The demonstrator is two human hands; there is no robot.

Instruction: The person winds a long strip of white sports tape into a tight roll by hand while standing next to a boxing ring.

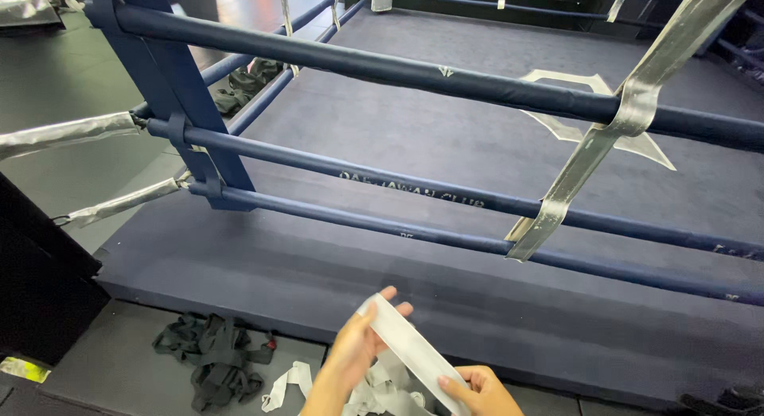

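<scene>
My left hand (pixel 358 344) pinches the upper end of a white cloth hand wrap (pixel 410 348), thumb and fingers closed on it. My right hand (pixel 477 390) grips the same strip lower down at the bottom edge of the view, so the strip runs taut and slanted between both hands. The rest of the white wrap (pixel 374 392) hangs in loose folds below my hands. Both hands are in front of the dark blue apron of a boxing ring (pixel 278 273).
Three padded navy ropes (pixel 382 66) cross the view, tied by a silver vertical strap (pixel 613 130). A blue corner post (pixel 171 82) stands at left. A heap of black wraps (pixel 215 356) and a white strip (pixel 286 382) lie on the dark floor mat.
</scene>
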